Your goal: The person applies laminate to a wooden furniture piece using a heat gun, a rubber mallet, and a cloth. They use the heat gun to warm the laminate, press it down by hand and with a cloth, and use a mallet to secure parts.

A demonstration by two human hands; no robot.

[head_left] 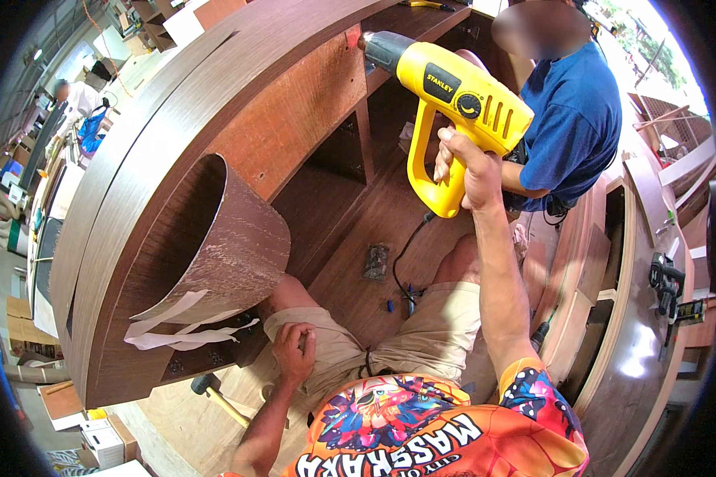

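Note:
My right hand (pixel 468 168) grips the handle of a yellow-and-black heat gun (pixel 493 111), whose nozzle points at the upper edge of an exposed reddish-brown board (pixel 294 119) inside a curved wooden cabinet (pixel 111 199). A peeled brown laminate sheet (pixel 239 246) curls down from that board, with torn white strips (pixel 167 334) near its lower end. My left hand (pixel 294 350) rests on my left thigh with fingers curled and nothing visible in them.
A person in a blue T-shirt (pixel 573 119) is close at my right, beside wooden panels (pixel 581 278) and a black power tool (pixel 664 278). A mallet (pixel 219 397) lies at lower left; a small plastic bag (pixel 376 261) is on the cabinet floor. Another person (pixel 79 103) stands far left.

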